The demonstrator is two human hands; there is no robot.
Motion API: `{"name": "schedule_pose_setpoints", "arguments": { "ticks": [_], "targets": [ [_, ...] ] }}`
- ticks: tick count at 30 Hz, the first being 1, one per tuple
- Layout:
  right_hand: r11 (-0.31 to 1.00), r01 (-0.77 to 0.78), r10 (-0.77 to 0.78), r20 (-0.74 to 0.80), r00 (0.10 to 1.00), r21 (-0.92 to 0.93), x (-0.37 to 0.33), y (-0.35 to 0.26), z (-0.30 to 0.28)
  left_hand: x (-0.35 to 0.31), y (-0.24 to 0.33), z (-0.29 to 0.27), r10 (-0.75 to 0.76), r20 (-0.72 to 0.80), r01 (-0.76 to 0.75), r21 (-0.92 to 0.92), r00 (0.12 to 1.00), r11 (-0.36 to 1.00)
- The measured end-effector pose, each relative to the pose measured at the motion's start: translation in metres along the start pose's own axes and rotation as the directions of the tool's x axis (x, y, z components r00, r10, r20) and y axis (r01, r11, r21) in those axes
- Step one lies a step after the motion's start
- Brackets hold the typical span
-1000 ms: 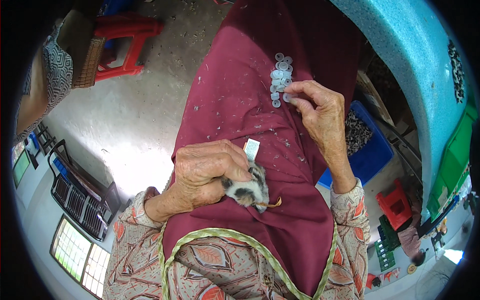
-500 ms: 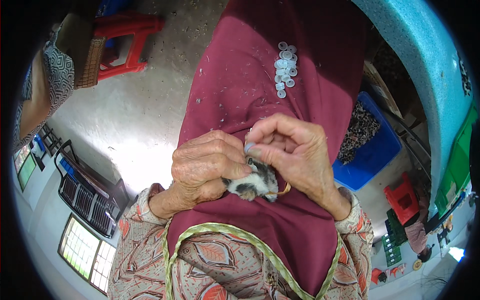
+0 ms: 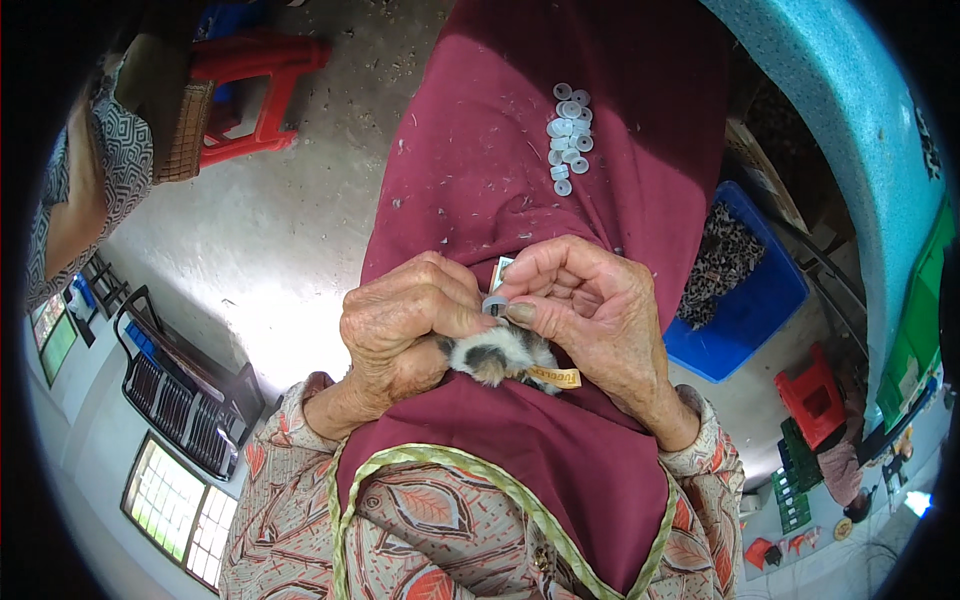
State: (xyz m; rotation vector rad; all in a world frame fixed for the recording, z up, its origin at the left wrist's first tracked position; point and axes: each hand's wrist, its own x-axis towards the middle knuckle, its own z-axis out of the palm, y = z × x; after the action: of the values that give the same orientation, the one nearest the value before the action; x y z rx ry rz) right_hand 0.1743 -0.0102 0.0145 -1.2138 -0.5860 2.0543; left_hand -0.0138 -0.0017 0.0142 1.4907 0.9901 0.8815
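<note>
A small furry plush piece [image 3: 490, 355], white with black patches, rests in my lap on a maroon apron [image 3: 450, 180]. My left hand [image 3: 405, 325] is closed round its left side, thumb pressed into the fur. At its upper edge a translucent plastic ring [image 3: 494, 303] stands tilted, with my right hand's thumb and forefinger pinching at it. Curled above the palm, the other fingers of my right hand [image 3: 605, 325] hold nothing visible. A tan ribbon label [image 3: 556, 378] sticks out from the plush piece. Behind the fingers shows part of a small white card [image 3: 501, 270].
Several more translucent plastic rings [image 3: 569, 135] lie clustered farther up the apron. A blue bin [image 3: 760, 300] of patterned fluffy pieces stands at the right, below a curved light-blue surface [image 3: 850, 110]. Red stools [image 3: 270, 100] and a seated person [image 3: 85, 190] are at the left.
The plush piece has turned slightly, and its ribbon label now lies flatter with its face showing. My right hand has shifted a little; more of the ring and the white card shows.
</note>
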Motion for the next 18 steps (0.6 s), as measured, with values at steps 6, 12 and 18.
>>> {"name": "schedule_pose_setpoints", "arguments": {
  "ticks": [6, 12, 18],
  "targets": [
    [0.977, 0.17, -0.173, -0.011, 0.985, -0.131, -0.003, 0.007, 0.001, -0.002, -0.002, 0.0, -0.038, -0.01, 0.038, -0.028, 0.999, 0.999],
    [0.935, 0.269, -0.282, -0.023, 0.959, -0.231, -0.005, 0.006, 0.003, -0.01, 0.004, 0.008, -0.296, -0.101, 0.286, -0.1, 0.95, 0.953],
    [0.983, 0.177, -0.184, -0.139, 0.973, -0.058, 0.001, 0.004, 0.005, -0.004, 0.004, 0.001, -0.307, 0.035, 0.309, -0.053, 0.951, 0.95]
  ]
}}
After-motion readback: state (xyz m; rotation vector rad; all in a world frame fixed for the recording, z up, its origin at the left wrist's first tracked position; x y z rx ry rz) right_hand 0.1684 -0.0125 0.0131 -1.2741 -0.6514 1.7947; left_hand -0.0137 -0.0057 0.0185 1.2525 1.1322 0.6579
